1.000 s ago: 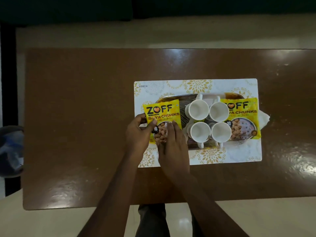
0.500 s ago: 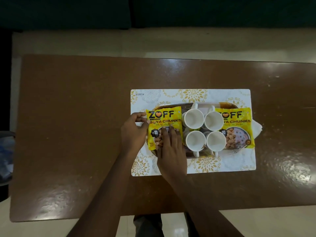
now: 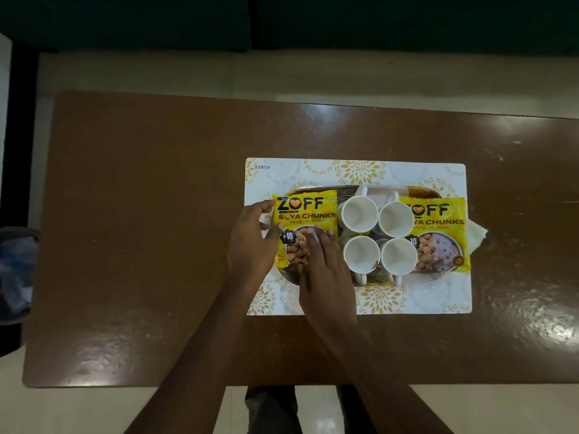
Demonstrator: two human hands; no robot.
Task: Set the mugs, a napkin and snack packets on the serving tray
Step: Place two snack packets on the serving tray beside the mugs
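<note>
Head view: right hand [image 3: 326, 277] is pressing joined fingers [image 3: 319, 242] onto "ZOFF SOYA CHUNKS" packet [image 3: 305, 214], lengthwise beyond them; left hand [image 3: 250, 242], grip unclear.

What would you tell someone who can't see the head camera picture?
A person's right hand lies flat on a yellow snack packet at the left end of a serving tray, while the left hand touches its edge. Four empty white mugs stand in the middle, with a second packet and a napkin at the right.

We see a dim, underexposed view; overhead light glares off the glossy table [image 3: 150, 252], and its edges bow slightly.
</note>
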